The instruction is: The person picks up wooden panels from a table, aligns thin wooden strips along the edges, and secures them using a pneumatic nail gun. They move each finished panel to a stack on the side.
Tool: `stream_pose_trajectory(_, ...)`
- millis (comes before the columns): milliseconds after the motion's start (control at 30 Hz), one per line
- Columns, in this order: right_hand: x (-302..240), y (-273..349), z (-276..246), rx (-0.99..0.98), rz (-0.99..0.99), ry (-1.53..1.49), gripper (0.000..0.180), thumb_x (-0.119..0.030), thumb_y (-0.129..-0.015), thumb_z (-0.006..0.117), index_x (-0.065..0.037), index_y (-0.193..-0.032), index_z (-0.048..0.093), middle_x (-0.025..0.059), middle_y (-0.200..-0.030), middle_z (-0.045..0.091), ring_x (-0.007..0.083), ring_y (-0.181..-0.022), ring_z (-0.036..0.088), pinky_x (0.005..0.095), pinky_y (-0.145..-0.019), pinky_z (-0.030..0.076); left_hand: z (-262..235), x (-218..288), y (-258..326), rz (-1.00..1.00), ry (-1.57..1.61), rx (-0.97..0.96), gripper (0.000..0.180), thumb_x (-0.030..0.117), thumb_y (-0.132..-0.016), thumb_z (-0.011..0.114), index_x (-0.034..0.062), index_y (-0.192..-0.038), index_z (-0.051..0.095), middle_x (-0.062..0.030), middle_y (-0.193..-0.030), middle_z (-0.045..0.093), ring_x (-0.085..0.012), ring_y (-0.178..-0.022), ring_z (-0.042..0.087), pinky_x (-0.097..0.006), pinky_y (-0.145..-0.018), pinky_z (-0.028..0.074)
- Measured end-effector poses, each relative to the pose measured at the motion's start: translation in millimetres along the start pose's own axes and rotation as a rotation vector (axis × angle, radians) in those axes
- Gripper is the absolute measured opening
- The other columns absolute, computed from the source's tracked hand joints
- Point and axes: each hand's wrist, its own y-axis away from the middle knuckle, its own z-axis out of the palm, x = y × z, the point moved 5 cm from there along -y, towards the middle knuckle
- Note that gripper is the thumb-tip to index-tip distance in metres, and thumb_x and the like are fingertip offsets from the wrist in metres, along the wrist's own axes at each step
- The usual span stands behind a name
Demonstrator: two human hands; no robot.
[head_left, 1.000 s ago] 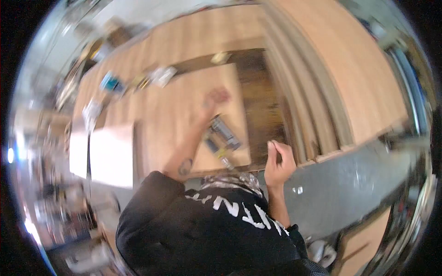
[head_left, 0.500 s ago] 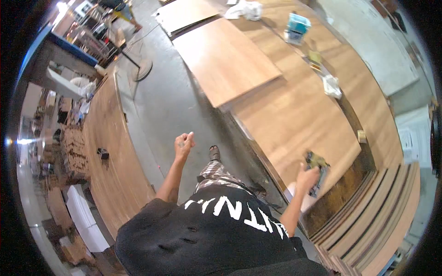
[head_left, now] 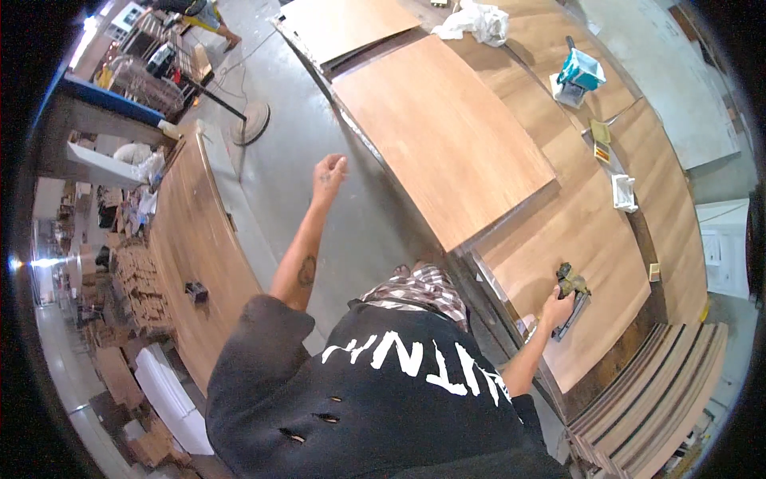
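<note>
While the right hand (head_left: 556,306) rests on it, the dark stapler-like tool (head_left: 570,297) sits flat on a light plywood sheet (head_left: 586,263), near that sheet's close edge, body pointing away from the person. Fingers look curled around the tool's back end, gripping it; the exact wrap is too small to confirm. My read: low flat hold keeps the tool's nose pressed to the wood.

The sheet under the tool lies on the long worktop (head_left: 670,199), partly tucked under a bigger reddish plywood panel (head_left: 443,136) just beyond the tool toward the top of the view. Panels overlap like a loose stack, likely so each slides off in turn.

Farther from the tool along the worktop: small white bracket-shaped piece (head_left: 623,192), yellow-and-red small items (head_left: 601,137), teal box (head_left: 580,73), crumpled white rag (head_left: 475,20). They look parked out of the working area, within reach. On the other side of the tool, toward the lower right, thin boards (head_left: 662,399) lie edge by edge.

The left hand (head_left: 328,171) is well apart from the tool, raised over the grey floor (head_left: 303,152), fingers loosely bent, holding nothing; it looks thrown out for balance.

Far across the aisle from the tool: second wooden worktop (head_left: 191,247) with a small dark block (head_left: 195,291) on it.
</note>
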Motion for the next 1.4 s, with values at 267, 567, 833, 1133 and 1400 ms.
stream_pose_trajectory(267,-122,41,-31,0.311,-0.197,0.014,0.054,-0.024,-0.09,0.06,0.004,-0.133,0.044,0.0302,-0.123,0.053,0.0451,-0.112,0.051,0.0456,-0.095,0.042,-40,-7,-162,0.092,-0.342,-0.055,0.05,0.019,-0.082,0.068,-0.0007,-0.125,0.053,-0.0155,-0.116,0.063,-0.026,-0.098,0.064,-0.034,-0.079,0.053)
stream_pose_trajectory(567,-247,224,-12,0.117,0.038,-0.489,0.039,-0.017,-0.088,0.066,-0.001,-0.121,0.056,0.019,-0.11,0.055,0.0319,-0.098,0.057,0.0394,-0.085,0.048,-26,-60,-268,0.455,-0.391,-0.479,0.066,-0.005,-0.078,0.047,0.0064,-0.141,0.037,-0.0125,-0.135,0.05,-0.0261,-0.12,0.051,-0.037,-0.1,0.041)
stream_pose_trajectory(833,-266,245,19,0.337,0.125,-0.398,0.024,-0.014,-0.086,0.067,-0.002,-0.107,0.067,0.016,-0.1,0.061,0.0328,-0.093,0.059,0.0402,-0.081,0.048,-14,-32,-266,0.3,-0.197,-0.595,0.056,-0.008,-0.08,0.054,-0.0035,-0.135,0.045,-0.016,-0.127,0.056,-0.0228,-0.118,0.054,-0.033,-0.097,0.043)
stream_pose_trajectory(1133,-244,223,22,0.432,0.172,-0.322,0.018,-0.01,-0.084,0.068,-0.003,-0.1,0.071,0.0127,-0.094,0.067,0.0289,-0.087,0.064,0.0365,-0.078,0.051,-19,-21,-235,0.317,-0.214,-0.5,0.038,0.004,-0.085,0.064,-0.0058,-0.121,0.058,-0.0178,-0.117,0.065,-0.0199,-0.11,0.06,-0.03,-0.095,0.045)
stream_pose_trajectory(1400,-243,215,28,0.508,0.058,-0.332,0.021,-0.008,-0.083,0.067,0.003,-0.102,0.067,0.0189,-0.099,0.067,0.0325,-0.088,0.066,0.0372,-0.075,0.054,-11,-32,-234,0.329,-0.025,-0.546,0.043,0.008,-0.088,0.063,-0.0098,-0.126,0.053,-0.0192,-0.12,0.062,-0.0182,-0.108,0.059,-0.029,-0.093,0.047)
